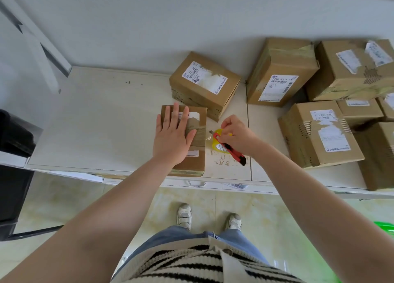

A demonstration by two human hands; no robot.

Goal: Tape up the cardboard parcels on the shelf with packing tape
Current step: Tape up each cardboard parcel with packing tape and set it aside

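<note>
Setting: white shelf (96,123) against a pale wall, tiled floor below, the person's feet at its front edge.
Parcel in hand: a flat cardboard parcel (193,159) at the front edge of the shelf, long axis running from the person toward the wall; a band of tape (197,136) crosses its top from side to side.
Left hand (172,140): flat, fingers straight and spread, pressing on the parcel top and the tape.
Right hand (236,134): fingers curled round a red box cutter (229,148), blade pointing left at the parcel's right edge, where the tape comes off toward a yellow tape roll (219,143) just beside it.
Key relation: the cut looks due at the right edge, so the right hand is nearer; the blade lies across the parcel's long axis.
Count: one cutter, one roll, at least seven other parcels (204,84) behind and to the right, partly cropped.
</note>
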